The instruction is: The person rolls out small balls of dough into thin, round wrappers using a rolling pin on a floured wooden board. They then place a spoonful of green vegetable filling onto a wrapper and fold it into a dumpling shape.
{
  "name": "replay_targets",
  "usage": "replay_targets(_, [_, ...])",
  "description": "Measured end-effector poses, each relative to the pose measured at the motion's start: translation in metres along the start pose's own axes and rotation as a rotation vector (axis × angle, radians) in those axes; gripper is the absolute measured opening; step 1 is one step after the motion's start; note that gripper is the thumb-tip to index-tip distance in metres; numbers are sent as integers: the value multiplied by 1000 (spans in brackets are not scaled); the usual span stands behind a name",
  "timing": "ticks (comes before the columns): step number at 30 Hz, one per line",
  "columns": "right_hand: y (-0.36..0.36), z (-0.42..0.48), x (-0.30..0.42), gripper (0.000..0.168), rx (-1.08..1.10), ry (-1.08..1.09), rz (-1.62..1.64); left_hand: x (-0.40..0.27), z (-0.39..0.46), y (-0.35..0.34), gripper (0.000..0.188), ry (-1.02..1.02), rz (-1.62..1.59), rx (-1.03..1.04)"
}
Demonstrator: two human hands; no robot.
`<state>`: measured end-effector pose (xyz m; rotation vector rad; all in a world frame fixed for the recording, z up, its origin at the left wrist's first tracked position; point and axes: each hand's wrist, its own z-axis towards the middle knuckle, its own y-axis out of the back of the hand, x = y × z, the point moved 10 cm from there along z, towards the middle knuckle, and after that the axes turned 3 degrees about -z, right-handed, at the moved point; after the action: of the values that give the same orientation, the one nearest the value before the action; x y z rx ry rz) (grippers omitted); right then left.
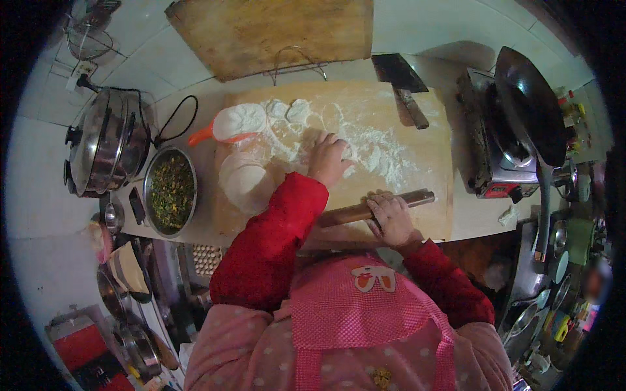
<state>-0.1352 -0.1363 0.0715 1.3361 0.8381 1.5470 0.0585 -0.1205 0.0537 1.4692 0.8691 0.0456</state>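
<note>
My right hand (pixel 391 217) grips a wooden rolling pin (pixel 346 214), which lies at a slant along the near side of a floured wooden board (pixel 430 156). Farther up the board, my left hand (pixel 326 159) bends down over a whitish piece of dough (pixel 349 152). My fingers partly hide that piece, so whether they grip it or press it is unclear. Left of this hand lie overlapping flat rounds of dough (pixel 244 181). Behind them rests an orange scoop (pixel 201 134) heaped with flour (pixel 240 119). Two small floured dough lumps (pixel 297 111) sit beside it.
A cleaver (pixel 398 73) lies at the board's back right. At right, a wok (pixel 533 107) leans over a portable gas stove (pixel 508 178). A metal bowl of chopped green filling (pixel 171 193) and a lidded steel pot (pixel 110 141) stand left. Another board (pixel 279 34) leans behind.
</note>
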Motion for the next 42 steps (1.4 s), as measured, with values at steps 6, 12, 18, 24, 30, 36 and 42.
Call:
replay_targets(6, [-9,-4,-5,52,-4,39,19,-36,27,9,68,-117,115,-265])
replay_targets(12, [-8,-5,-4,53,31,37,-10,-47,33,-9,74,-104,241,-103])
replay_targets(18, [-8,-8,-4,54,12,38,5,-49,25,-8,71,-128,251,-176])
replay_targets(24, [-12,-5,-6,54,-17,51,35,26,40,2,63,-144,-477,-326])
replay_targets(30, [0,-4,-1,54,-61,32,20,50,-5,-12,44,146,-67,-326])
replay_targets(36, [3,-5,1,52,-78,46,34,26,4,-24,35,169,-544,-147])
replay_targets(42, [2,-7,0,50,-74,50,47,-76,3,-12,33,-415,19,-283])
